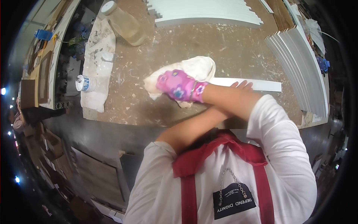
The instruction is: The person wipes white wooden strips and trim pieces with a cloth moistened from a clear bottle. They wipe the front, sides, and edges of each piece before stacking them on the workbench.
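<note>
My forearms cross in front of me, the right one over the left. My right hand (177, 85), in a pink flowered glove, is closed on a crumpled off-white cloth (201, 66) that lies on the brown, paint-marked table (149, 108). Beside the cloth a narrow white strip (266, 86) runs to the right, its left end hidden by cloth and arm. On that strip rest the bare, stretched-out fingers of my left hand (244, 86); my right forearm covers the remainder of this hand.
Many white strips are stacked at the back (205, 9) and along the right edge (298, 67). A clear jug of yellowish liquid (126, 28) lies tilted in view at the back left. On the left, a stained cloth (97, 69) has a small white-and-blue container (86, 83) on it.
</note>
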Motion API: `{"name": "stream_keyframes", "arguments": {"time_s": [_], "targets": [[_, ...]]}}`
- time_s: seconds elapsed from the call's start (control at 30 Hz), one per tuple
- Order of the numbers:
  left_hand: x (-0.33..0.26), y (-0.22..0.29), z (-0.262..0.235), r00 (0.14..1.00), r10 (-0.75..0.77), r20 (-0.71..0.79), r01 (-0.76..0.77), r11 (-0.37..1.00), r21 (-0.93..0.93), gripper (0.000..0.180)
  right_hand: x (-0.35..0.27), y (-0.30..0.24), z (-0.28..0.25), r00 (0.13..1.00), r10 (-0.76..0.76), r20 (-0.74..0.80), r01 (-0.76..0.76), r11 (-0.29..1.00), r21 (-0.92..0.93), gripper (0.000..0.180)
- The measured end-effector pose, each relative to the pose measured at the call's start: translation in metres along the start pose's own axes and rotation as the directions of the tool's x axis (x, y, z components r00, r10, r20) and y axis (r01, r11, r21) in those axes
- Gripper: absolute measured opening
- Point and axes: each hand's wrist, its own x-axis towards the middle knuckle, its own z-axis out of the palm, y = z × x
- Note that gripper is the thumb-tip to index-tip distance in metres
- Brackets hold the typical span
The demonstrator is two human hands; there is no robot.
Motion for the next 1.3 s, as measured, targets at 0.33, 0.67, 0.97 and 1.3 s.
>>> {"name": "stream_keyframes", "arguments": {"time_s": [0.33, 0.67, 0.97, 1.3], "targets": [[-0.006, -0.004, 0.004, 0.998, -0.011, -0.062, 0.012, 1.000, 0.011, 0.056, -0.051, 0.008, -0.001, 0.968, -0.099, -0.229, 0.100, 0.995, -0.008, 0.007], [0.023, -0.044, -0.035, 0.968, -0.202, 0.148, 0.197, 0.979, 0.048, 0.040, -0.145, 0.042, -0.106, 0.655, 0.668, -0.353, -0.009, 0.474, 0.880, 0.052], [0.024, -0.103, -0.123, 0.985, -0.171, 0.013, 0.163, 0.959, 0.233, 0.046, -0.448, 0.035, -0.056, -0.068, 0.824, -0.562, -0.226, 0.536, 0.813, 0.043], [0.088, -0.207, -0.137, 0.944, -0.265, -0.199, 0.330, 0.798, 0.503, 0.037, -0.472, -0.055, 0.004, -0.440, 0.769, -0.464, -0.274, 0.377, 0.884, 0.036]]}}
